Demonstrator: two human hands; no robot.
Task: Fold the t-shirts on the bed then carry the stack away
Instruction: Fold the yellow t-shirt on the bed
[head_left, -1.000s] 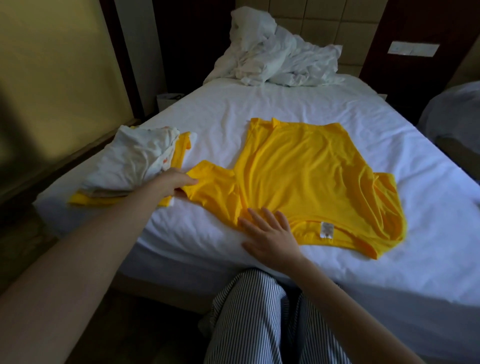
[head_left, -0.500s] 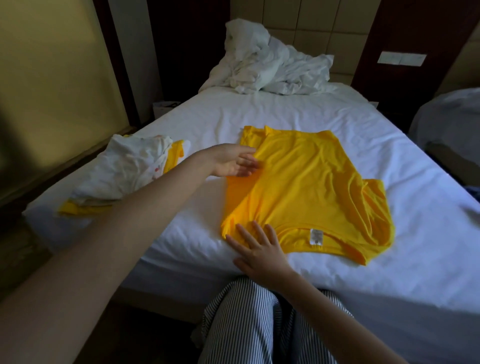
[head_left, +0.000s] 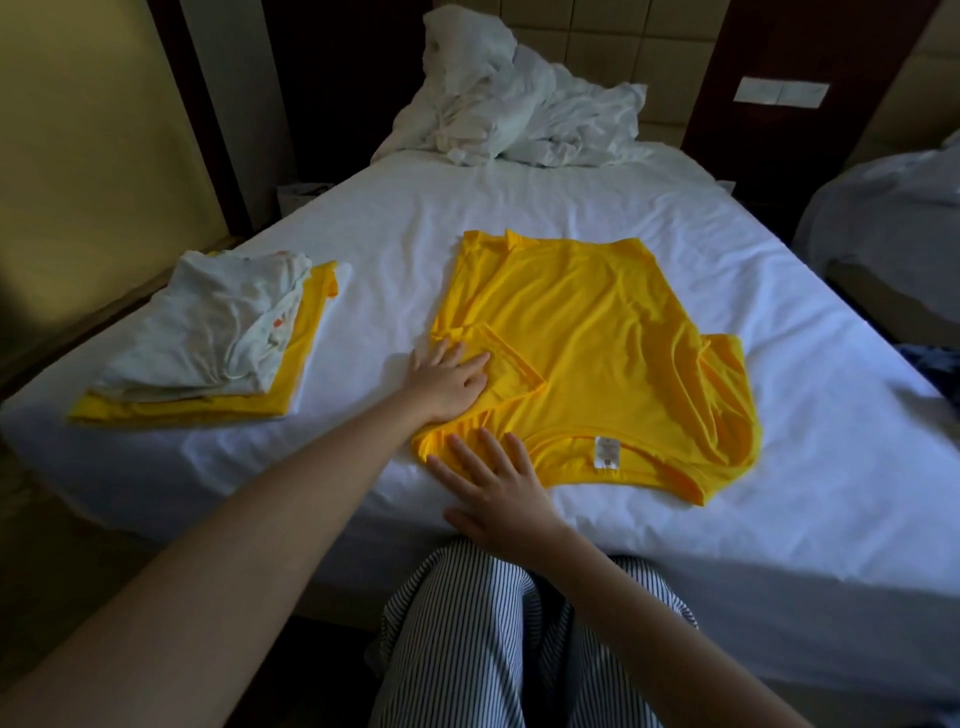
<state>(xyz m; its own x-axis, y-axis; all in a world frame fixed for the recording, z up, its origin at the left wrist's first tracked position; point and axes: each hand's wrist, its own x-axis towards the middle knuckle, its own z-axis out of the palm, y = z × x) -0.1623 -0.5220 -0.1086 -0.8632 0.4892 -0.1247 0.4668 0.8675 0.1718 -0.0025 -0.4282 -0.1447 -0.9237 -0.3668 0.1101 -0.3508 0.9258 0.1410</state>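
Note:
A yellow t-shirt (head_left: 597, 353) lies spread on the white bed (head_left: 779, 499), its left sleeve folded in over the body and its right sleeve sticking out at the right. My left hand (head_left: 447, 382) rests flat on the folded-in left sleeve, fingers straight. My right hand (head_left: 493, 488) lies flat at the shirt's near left corner, fingertips on the hem. A small stack of folded shirts (head_left: 208, 353), a white one on top of a yellow one, sits near the bed's left edge.
A crumpled white duvet (head_left: 509, 104) is heaped at the head of the bed. A second bed (head_left: 893, 218) stands to the right across a narrow gap. A yellow wall runs along the left side. My striped trousers (head_left: 498, 649) touch the bed's near edge.
My left hand carried the left sleeve inward over the shirt, then slid back down to press the fold flat. My right hand stayed at the near hem.

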